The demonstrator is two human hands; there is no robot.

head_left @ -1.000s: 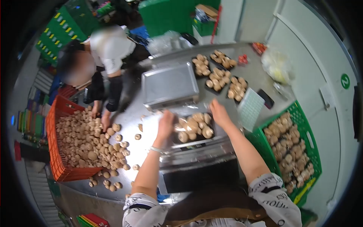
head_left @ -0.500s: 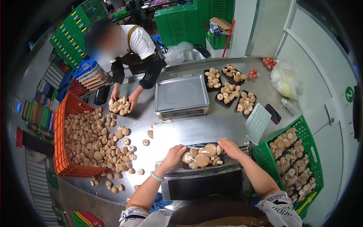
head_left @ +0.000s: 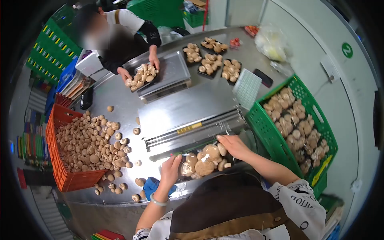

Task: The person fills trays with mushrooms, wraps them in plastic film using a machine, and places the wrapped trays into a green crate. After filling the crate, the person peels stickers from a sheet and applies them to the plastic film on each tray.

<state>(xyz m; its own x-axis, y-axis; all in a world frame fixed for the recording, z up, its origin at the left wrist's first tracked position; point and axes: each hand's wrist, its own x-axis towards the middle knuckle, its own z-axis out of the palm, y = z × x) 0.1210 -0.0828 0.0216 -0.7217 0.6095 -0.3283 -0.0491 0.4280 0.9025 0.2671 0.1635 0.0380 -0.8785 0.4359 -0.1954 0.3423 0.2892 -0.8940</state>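
Observation:
My left hand (head_left: pixel 170 174) and my right hand (head_left: pixel 236 148) grip opposite ends of a tray of mushrooms (head_left: pixel 205 163), close to my apron. Clear film lies over the large brown caps and shines. Just beyond the tray is the film wrapping machine (head_left: pixel 164 145), with a yellow label on its metal bar and film at its front. Across the table, a co-worker's two hands hold another heaped mushroom tray (head_left: pixel 143 77) at the edge of the metal scale (head_left: pixel 172 69).
An orange crate (head_left: pixel 60 160) spills loose mushrooms (head_left: pixel 94 144) at the left. To the right stands a green crate (head_left: pixel 320 116) of packed mushrooms. Several filled black trays (head_left: pixel 210 65), a keypad sheet (head_left: pixel 247 89) and a phone (head_left: pixel 263 78) lie beyond. A blue cloth (head_left: pixel 152 187) is near my left wrist.
My hands have drawn the mushroom tray back toward my body, off the machine's front, exposing its bar and film. The co-worker has brought the other tray from the table to the scale.

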